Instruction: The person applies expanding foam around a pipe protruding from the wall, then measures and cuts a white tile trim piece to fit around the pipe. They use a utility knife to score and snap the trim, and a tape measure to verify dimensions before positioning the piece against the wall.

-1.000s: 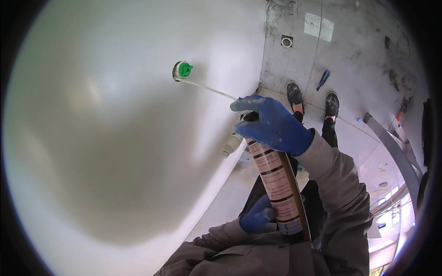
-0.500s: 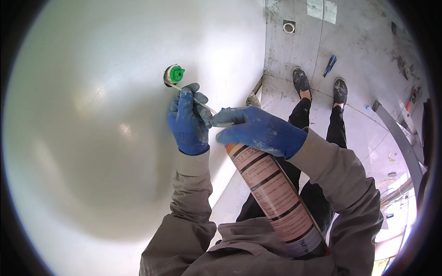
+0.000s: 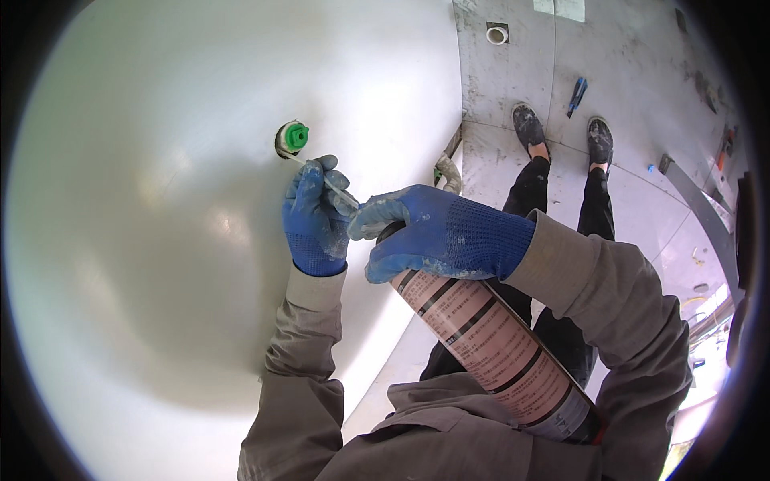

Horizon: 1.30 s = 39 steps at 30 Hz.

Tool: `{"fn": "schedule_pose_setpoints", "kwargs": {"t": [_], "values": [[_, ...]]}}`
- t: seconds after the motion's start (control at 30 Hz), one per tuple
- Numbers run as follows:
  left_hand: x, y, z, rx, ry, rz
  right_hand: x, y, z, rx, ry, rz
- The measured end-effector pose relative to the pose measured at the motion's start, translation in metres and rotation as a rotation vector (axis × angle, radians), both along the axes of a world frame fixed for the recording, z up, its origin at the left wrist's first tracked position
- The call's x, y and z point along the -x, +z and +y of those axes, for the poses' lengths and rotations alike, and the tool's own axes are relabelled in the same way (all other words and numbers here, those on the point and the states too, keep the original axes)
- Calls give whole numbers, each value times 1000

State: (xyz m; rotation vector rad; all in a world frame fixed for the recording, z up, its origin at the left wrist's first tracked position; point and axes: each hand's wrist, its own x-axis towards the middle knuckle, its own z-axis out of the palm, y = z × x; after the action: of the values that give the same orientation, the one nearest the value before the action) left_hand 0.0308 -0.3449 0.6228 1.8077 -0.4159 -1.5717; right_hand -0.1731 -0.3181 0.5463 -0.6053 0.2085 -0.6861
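My left hand (image 3: 316,224), in a dusty blue work glove, is closed with its fingers pinching a thin white straw (image 3: 343,195). The straw's far tip reaches the lower edge of the hole around a round green pipe plug (image 3: 296,136) in the pale wall. My right hand (image 3: 453,232), gloved the same way, wraps round the top of a large pink spray can (image 3: 493,341) with dark bands. The can lies tilted, its base toward my body at lower right. My right fingers cover most of the nozzle and the straw's near end.
The smooth white wall (image 3: 160,264) fills the left side. A bent pipe (image 3: 449,172) is at the wall's foot. On the grey tiled floor are a blue utility knife (image 3: 577,96), a round pipe opening (image 3: 497,35), and a long grey strip (image 3: 706,216) at the right.
The view has shifted a little. My left hand has drawn slightly back and down from the green plug, still pinching the straw. The right hand stays on the can, which has turned slightly.
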Motion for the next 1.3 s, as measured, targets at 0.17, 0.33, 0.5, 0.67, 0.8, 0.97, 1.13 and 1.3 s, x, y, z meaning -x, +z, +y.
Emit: {"fn": "schedule_pose_setpoints", "kwargs": {"t": [0.17, 0.33, 0.5, 0.67, 0.8, 0.97, 1.13, 1.3], "values": [[4, 2, -1, 18, -18, -49, 5, 7, -6, -127, 113, -9], [2, 3, -3, 22, -17, -58, 1, 12, -7, -192, 138, -3], [4, 2, -3, 36, -27, -67, -6, 7, 0, -160, 61, -28], [5, 3, -4, 46, -22, -23, -3, 6, -7, -274, 197, -40], [5, 4, -5, 43, -18, -2, -1, 8, -12, -300, 265, -59], [9, 6, -8, 19, 7, -100, -6, 7, -4, -379, 154, -133], [12, 8, -11, 49, -18, -97, -3, 18, -17, -350, 254, -61], [14, 9, -13, 62, -46, -82, -4, 18, -12, -301, 215, -61]]}}
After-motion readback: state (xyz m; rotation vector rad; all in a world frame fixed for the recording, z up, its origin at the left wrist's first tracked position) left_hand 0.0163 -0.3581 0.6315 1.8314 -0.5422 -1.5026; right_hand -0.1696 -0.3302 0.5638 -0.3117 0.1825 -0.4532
